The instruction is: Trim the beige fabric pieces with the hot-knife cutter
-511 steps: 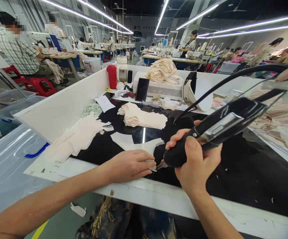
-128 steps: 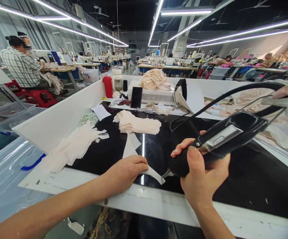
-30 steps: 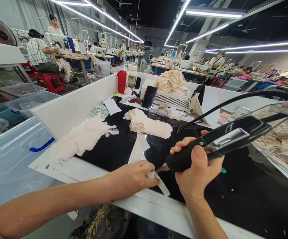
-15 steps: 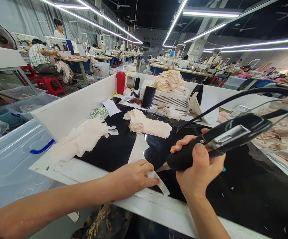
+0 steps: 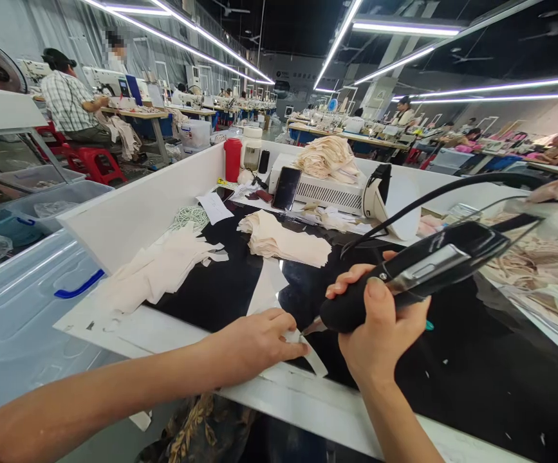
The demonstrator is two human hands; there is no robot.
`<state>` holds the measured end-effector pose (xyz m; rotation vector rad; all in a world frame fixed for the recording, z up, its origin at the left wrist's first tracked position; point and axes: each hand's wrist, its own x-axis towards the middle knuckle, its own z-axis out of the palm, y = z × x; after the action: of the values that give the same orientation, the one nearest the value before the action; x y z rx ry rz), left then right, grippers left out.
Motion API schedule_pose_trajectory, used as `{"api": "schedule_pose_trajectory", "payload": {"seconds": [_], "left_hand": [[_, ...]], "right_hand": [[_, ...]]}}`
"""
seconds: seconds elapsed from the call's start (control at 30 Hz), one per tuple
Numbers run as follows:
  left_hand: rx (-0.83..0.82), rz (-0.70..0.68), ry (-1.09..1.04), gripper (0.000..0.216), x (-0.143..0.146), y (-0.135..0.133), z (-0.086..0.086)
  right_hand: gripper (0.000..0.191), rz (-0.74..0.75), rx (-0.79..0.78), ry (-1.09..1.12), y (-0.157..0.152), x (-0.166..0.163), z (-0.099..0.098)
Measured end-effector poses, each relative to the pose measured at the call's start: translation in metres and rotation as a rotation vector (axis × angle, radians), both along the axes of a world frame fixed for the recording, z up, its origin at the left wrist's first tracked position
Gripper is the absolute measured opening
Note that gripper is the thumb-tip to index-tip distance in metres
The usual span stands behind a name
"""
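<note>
My right hand (image 5: pixel 380 334) is wrapped around a black corded handheld tool (image 5: pixel 414 273) with a slim metal tip. That tip points left and meets, or nearly meets, the edge of a pale fabric piece (image 5: pixel 264 289) beside my left fingers. My left hand (image 5: pixel 259 341) is closed on the fabric, pressing it against the black work surface (image 5: pixel 462 360); a narrow end of it sticks out to the right of my fingers. Beyond it lies a stack of cream fabric pieces (image 5: pixel 283 239). More pale pieces (image 5: pixel 163 263) are heaped at the left.
A white box (image 5: pixel 329 195) with a phone (image 5: pixel 287 188) leaning on it and cloth on top stands at the back. The black cord (image 5: pixel 404 209) arches to the right. A clear bin (image 5: pixel 549 276) of fabric sits right. Several people work at sewing machines beyond.
The tool in my right hand has shifted slightly left, bringing its tip closer to the fabric edge. My left hand stays in place on the fabric. The view has moved slightly.
</note>
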<state>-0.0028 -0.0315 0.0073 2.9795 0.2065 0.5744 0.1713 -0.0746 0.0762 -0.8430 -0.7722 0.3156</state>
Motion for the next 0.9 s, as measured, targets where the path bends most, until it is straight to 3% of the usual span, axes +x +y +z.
{"api": "schedule_pose_trajectory", "payload": {"seconds": [0.9], "left_hand": [[-0.045, 0.005, 0.013, 0.04, -0.002, 0.002, 0.001]], "right_hand": [[0.043, 0.028, 0.037, -0.007, 0.011, -0.002, -0.004]]}}
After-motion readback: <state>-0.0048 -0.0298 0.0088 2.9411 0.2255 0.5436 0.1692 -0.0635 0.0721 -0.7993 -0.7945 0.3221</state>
